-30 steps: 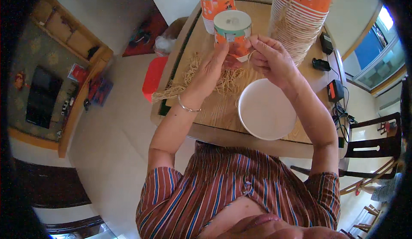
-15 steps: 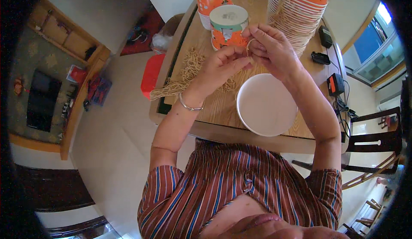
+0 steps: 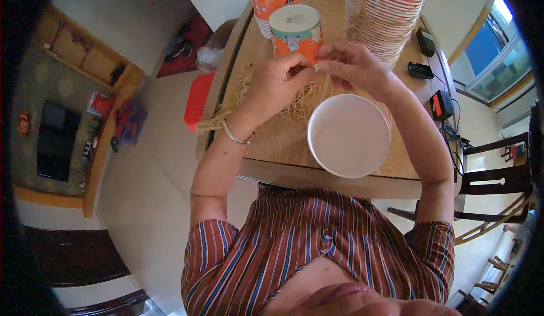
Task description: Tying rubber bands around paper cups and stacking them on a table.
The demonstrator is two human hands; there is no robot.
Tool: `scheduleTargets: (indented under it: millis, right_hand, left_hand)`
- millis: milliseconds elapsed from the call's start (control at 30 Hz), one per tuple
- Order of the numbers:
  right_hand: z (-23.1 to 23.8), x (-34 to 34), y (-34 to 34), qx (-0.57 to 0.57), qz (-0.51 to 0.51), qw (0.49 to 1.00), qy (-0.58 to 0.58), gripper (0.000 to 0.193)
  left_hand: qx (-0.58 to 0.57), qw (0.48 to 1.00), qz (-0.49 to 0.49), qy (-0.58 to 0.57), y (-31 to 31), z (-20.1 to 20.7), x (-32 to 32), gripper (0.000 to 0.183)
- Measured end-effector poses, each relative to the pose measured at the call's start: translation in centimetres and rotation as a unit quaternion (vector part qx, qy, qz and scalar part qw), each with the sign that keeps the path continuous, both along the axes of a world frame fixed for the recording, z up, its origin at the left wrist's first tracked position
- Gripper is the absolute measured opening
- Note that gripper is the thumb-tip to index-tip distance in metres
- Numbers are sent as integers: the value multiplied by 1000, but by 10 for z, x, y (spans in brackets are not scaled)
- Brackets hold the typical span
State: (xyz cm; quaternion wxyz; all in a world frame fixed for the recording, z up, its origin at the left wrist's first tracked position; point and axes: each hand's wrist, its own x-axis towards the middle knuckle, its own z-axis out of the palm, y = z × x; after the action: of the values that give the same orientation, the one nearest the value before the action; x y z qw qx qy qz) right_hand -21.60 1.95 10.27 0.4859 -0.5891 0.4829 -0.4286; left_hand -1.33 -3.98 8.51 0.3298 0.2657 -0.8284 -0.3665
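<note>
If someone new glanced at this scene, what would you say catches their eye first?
Probably the left hand and right hand meeting over the wooden table, pinching something small. Just behind stand upside-down orange cups; a tall cup stack rises far right, and a white bowl sits nearest.

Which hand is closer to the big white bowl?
Right. The right hand is just above the white bowl; the left hand is up and left of it.

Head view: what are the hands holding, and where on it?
Both hands, left hand and right hand, pinch a thin tan rubber band between fingertips, one at each side of it.
</note>
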Motion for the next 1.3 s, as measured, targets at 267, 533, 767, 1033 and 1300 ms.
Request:
scheduleTargets:
  millis: [267, 533, 767, 1033, 1300]
  right_hand:
    - [-8, 0, -1, -139, 5, 984, 113, 16]
    - [-13, 3, 7, -243, -67, 955, 159, 7]
    - [-22, -1, 13, -157, -72, 985, 14, 9]
    - [-21, 6, 18, -174, -73, 981, 49, 3]
    - [-31, 6, 18, -223, -100, 965, 90, 7]
  left_hand:
    - [-203, 978, 21, -43, 1, 15, -9, 11]
    - [-179, 984, 14, -11, 5, 16, -4, 10]
    - [88, 989, 24, 119, -4, 1, 4, 37]
    - [89, 994, -8, 56, 18, -5, -19, 35]
    - [36, 995, -2, 94, 11, -16, -19, 16]
